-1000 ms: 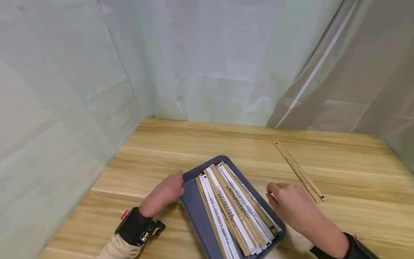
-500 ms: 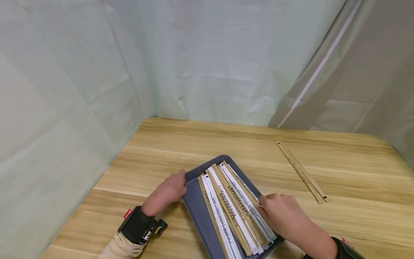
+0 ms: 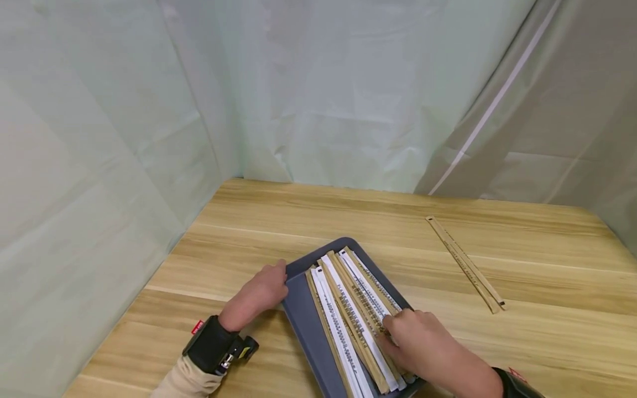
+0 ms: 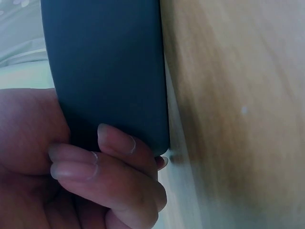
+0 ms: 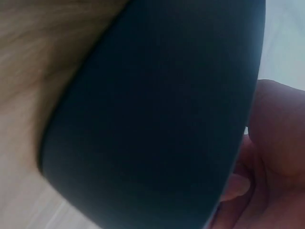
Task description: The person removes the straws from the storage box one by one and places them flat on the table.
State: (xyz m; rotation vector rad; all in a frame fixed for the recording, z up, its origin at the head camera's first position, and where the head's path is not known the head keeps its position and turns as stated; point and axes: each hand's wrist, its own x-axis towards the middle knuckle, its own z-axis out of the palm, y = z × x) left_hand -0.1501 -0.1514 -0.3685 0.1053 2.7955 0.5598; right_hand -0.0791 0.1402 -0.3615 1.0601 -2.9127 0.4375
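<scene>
A dark grey tray (image 3: 304, 326) sits slanted on the table, holding several long paper-wrapped straws (image 3: 343, 323) in white and brown printed wrappers. My left hand (image 3: 259, 290) grips the tray's left corner; in the left wrist view, its curled fingers (image 4: 119, 148) press against the outer wall. Over the tray's right side, my right hand (image 3: 420, 340) reaches in among the straws with bent fingers. Its fingertips are hidden from the head camera, and I cannot tell whether they pinch a straw. The tray wall (image 5: 152, 105) covers most of the right wrist view, the hand showing behind it.
Two brown wrapped straws (image 3: 465, 265) lie on the wooden table (image 3: 308, 213) to the right of the tray, overlapping at a narrow angle. Pale curtains (image 3: 323, 99) hang behind the table and along its left side.
My right hand has moved left and down from beside the tray, over its right rim and in among the straws. My left hand keeps its grip on the tray's corner.
</scene>
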